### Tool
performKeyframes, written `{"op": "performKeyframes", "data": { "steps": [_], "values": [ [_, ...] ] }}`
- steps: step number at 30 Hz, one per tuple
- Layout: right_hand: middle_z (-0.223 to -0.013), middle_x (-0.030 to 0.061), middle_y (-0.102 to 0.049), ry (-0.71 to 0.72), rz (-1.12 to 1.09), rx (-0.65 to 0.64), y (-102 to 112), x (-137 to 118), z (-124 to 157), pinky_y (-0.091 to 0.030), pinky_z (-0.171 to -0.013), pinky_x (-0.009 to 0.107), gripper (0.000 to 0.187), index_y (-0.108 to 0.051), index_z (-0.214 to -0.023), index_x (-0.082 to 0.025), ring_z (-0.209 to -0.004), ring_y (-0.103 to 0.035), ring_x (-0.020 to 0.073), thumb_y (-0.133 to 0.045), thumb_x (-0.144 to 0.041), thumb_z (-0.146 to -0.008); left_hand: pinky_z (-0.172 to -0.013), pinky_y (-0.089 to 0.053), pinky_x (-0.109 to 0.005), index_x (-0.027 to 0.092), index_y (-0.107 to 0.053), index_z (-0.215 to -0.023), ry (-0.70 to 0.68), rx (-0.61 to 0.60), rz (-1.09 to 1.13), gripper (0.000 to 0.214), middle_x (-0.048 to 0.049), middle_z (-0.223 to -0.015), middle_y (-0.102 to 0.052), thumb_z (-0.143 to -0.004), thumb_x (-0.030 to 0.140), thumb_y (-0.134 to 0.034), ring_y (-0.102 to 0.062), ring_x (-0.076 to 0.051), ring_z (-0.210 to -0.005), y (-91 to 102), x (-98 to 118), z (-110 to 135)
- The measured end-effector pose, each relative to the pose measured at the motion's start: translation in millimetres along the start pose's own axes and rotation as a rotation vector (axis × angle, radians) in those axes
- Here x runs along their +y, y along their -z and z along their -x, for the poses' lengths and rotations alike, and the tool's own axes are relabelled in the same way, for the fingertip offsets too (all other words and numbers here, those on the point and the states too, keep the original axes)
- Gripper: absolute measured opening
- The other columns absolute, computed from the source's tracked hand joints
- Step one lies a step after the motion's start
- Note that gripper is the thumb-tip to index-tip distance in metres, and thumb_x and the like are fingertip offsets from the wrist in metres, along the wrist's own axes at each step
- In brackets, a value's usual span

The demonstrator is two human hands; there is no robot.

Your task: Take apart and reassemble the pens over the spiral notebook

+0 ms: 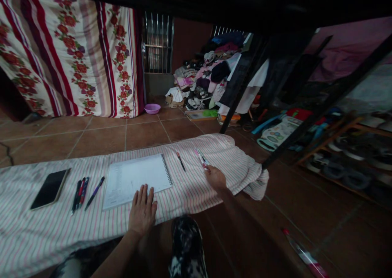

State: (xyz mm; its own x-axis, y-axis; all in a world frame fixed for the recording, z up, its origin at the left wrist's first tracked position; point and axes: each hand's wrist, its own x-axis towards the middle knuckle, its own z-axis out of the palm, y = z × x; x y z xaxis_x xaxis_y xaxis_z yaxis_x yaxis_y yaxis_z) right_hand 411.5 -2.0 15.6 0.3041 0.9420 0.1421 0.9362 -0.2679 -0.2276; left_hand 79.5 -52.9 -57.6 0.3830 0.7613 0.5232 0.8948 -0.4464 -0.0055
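Observation:
My left hand (142, 208) lies flat with its fingers stretched over the lower edge of a white spiral notebook (134, 174). To the right, my right hand (216, 177) has its fingers closed at the near end of a few light-coloured pens (201, 157), which lie along the striped cloth (190, 192). Whether they are lifted at all I cannot tell. Between the notebook and my right hand rests a single dark pen with an orange end (181, 161). Left of the notebook are a purple pen (94, 193) and several pens side by side (81, 193).
A black phone (50, 189) lies at the left on the cloth. A red-and-clear bottle-like object (304, 253) is on the tiled floor, lower right. Beyond are a purple basin (152, 108), a clothes heap (211, 72), a floral curtain (79, 57) and a shoe rack (346, 159).

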Motion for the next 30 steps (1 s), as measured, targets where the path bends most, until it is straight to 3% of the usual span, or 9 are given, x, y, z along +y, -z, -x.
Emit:
{"op": "performKeyframes", "data": {
  "steps": [9, 16, 30],
  "values": [
    [-0.102, 0.0103, -0.066, -0.136, 0.059, -0.088, 3.5, 17.9, -47.6, -0.042, -0.073, 0.025, 0.032, -0.062, -0.108, -0.019, -0.093, -0.061, 0.0198, -0.041, -0.024, -0.085, -0.103, -0.028, -0.049, 0.011, -0.045, -0.130, 0.025, -0.014, -0.039, 0.050, -0.0194, -0.138, -0.038, -0.084, 0.028, -0.043, -0.032, -0.030, -0.130, -3.0, 4.5, 1.8],
    [-0.105, 0.0102, -0.066, -0.201, 0.056, -0.158, -5.8, 23.8, -77.4, -0.043, -0.073, 0.026, 0.033, -0.064, -0.108, -0.022, -0.096, -0.061, 0.0214, -0.040, -0.029, -0.086, -0.104, -0.027, -0.048, 0.011, -0.044, -0.130, 0.011, -0.015, -0.062, 0.051, -0.0200, -0.139, -0.037, -0.082, 0.028, -0.045, -0.032, -0.030, -0.130, -2.1, 4.8, 0.8],
    [-0.109, 0.0118, -0.065, -0.214, 0.056, -0.235, -15.7, 21.1, -104.4, -0.043, -0.075, 0.028, 0.036, -0.065, -0.108, -0.021, -0.100, -0.060, 0.0225, -0.040, -0.034, -0.086, -0.104, -0.026, -0.047, 0.012, -0.045, -0.130, 0.020, -0.047, -0.085, 0.050, -0.0188, -0.138, -0.039, -0.081, 0.027, -0.044, -0.030, -0.030, -0.131, -0.1, 6.3, -0.8]
  ]
}}
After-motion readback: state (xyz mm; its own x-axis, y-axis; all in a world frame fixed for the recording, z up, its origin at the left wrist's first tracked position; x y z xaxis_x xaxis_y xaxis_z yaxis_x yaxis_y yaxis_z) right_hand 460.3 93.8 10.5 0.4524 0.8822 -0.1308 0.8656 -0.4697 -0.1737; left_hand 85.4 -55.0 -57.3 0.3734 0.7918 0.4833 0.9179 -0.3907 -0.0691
